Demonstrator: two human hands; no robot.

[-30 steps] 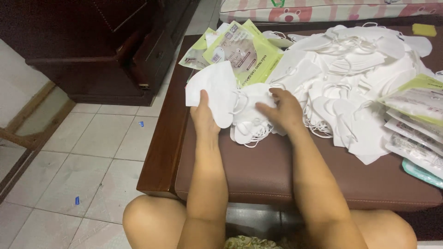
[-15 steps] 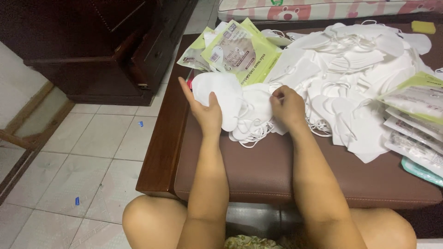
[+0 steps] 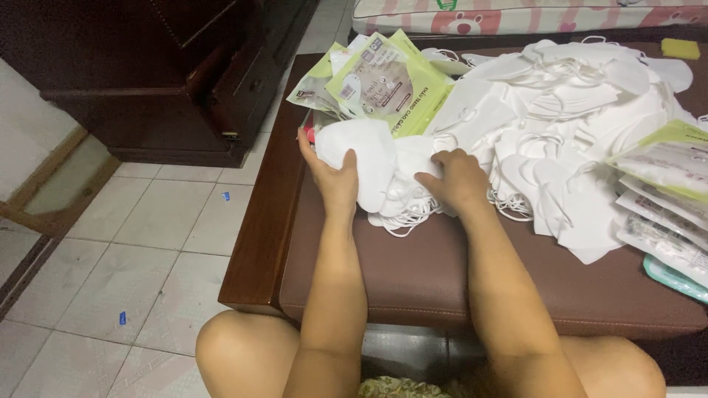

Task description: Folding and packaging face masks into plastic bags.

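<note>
On the brown padded surface [image 3: 413, 280], head view: left hand [image 3: 333, 175] clamped on one white folded mask [image 3: 365, 158], long axis running away from the person, right hand [image 3: 459, 179] pressed flat, fingers together, on the uncountable mask pile [image 3: 560, 125] beside several green packets [image 3: 387, 85].

A dark wooden cabinet [image 3: 184, 74], a yellow sponge [image 3: 680, 49] and green packets [image 3: 391, 85] sit about.

Brown cushioned bench [image 3: 413, 280], heaped white masks [image 3: 560, 140], green packets [image 3: 391, 88]
</note>
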